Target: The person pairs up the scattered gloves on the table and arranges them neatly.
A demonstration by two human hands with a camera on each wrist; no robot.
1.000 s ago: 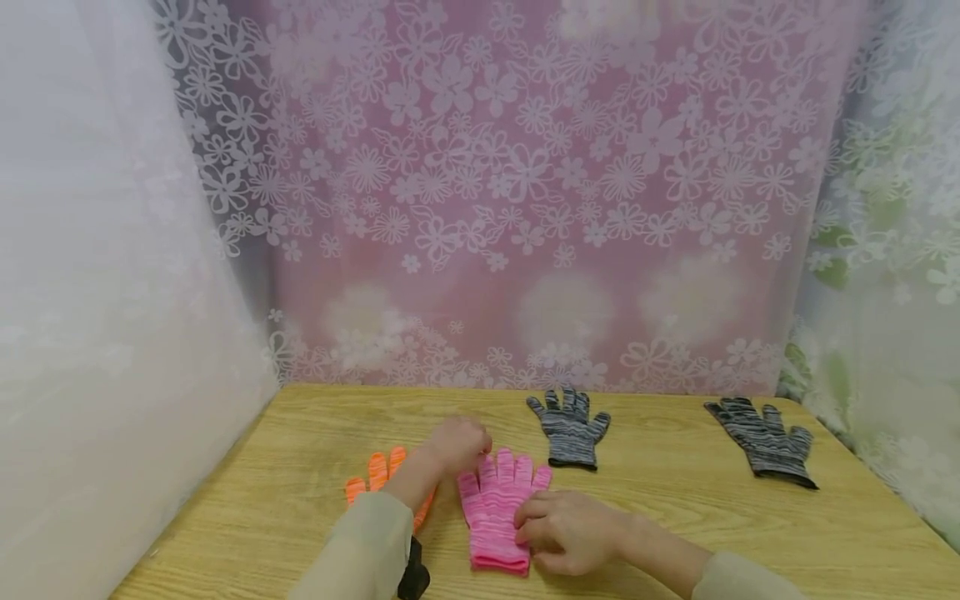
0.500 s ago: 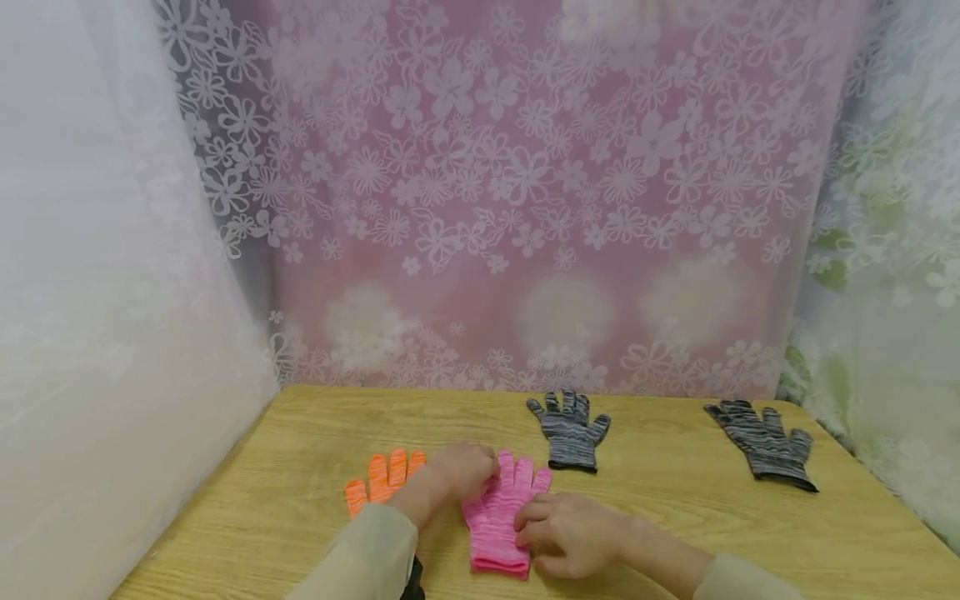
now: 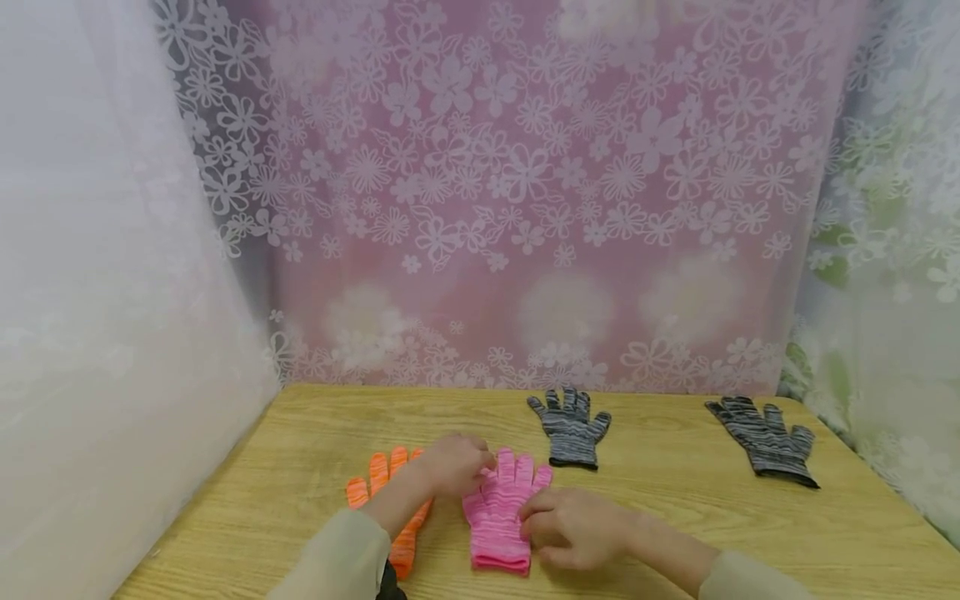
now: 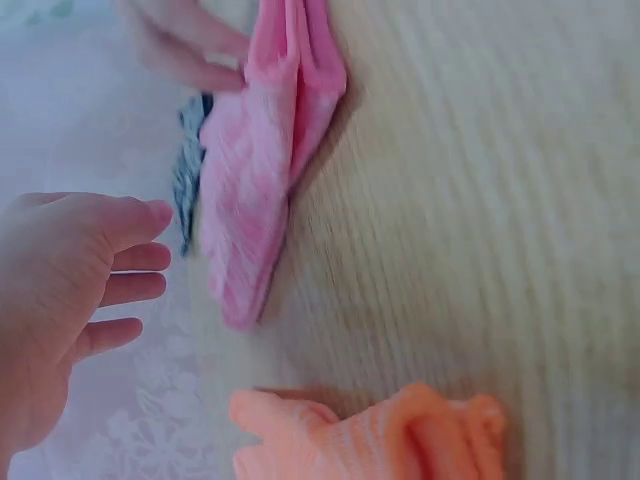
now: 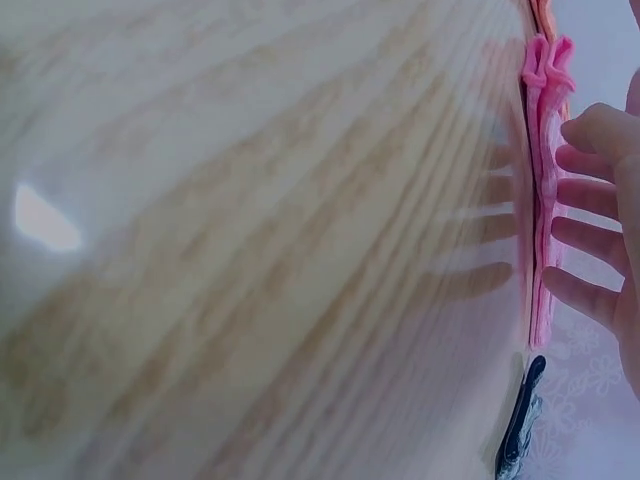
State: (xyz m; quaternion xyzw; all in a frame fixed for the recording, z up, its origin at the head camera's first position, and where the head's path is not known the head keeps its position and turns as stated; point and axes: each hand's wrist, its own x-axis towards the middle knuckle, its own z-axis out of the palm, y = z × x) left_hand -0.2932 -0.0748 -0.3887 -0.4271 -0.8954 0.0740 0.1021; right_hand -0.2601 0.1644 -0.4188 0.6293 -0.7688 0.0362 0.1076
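My left fingers [image 4: 135, 288] stretch loosely, holding nothing, at the finger end of the streaky pink knit glove [image 3: 495, 523] on the wood-grained bench [image 3: 660, 454]; my right fingers [image 5: 590, 197], spread and relaxed, touch its side.

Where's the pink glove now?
In the head view, the pink glove lies on the table between the left hand and right hand, right of the orange glove.

"What's the person wearing?"
"Pale cream, plain cloth. The left sleeve [image 3: 337, 554] shows at the bottom of the head view, left of centre; the right sleeve [image 3: 750, 577] at bottom right. Both stop short of the wrist."
"And the hands?"
"Left hand [image 3: 453, 464] and right hand [image 3: 577, 527] are bare."
"That black piece [image 3: 390, 585] beside the left cuff?"
"Possibly worn gear; the frame's edge cuts it off."
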